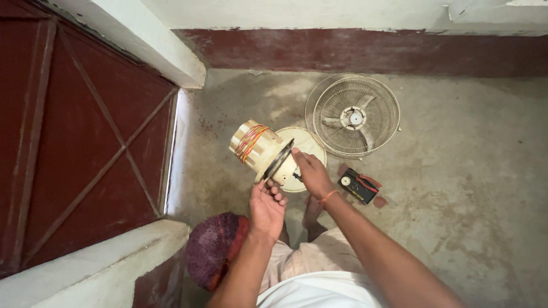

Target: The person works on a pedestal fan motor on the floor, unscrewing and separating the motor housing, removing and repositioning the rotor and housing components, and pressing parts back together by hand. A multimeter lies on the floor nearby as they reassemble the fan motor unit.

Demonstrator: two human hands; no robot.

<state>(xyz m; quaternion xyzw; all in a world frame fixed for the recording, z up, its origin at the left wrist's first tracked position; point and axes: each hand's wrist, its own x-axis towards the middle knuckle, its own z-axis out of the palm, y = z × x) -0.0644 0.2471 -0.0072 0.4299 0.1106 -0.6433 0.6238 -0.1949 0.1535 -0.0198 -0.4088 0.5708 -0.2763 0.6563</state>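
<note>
1. A person standing over a concrete floor (468, 188) is holding a cream fan motor housing (258, 149) up at waist height, tilted so its front plate and shaft end are facing the hands, apparently for easier access.
2. The left hand (266, 206) is cupping the housing from below, its grip closed around the lower rim to carry the weight.
3. The right hand (311, 171) is coming in from the side, fingertips pinched together on the small dark part at the shaft, so this grip is clamped there; what exactly it is pinching is too small to tell.
4. One bundle of red and yellow wires (251, 141) is wrapping around the housing's rear, probably to keep them out of the way.
5. One wire fan guard (353, 116) is lying flat on the floor, with pale blades showing through it.
6. One round cream disc (311, 145) is lying beside it, partly hidden behind the motor.
7. One dark multimeter (357, 185) with red leads is resting near the right wrist, within reach.
8. One maroon cloth bundle (217, 248) is sitting by the person's legs, beside a dark red door (80, 142).
</note>
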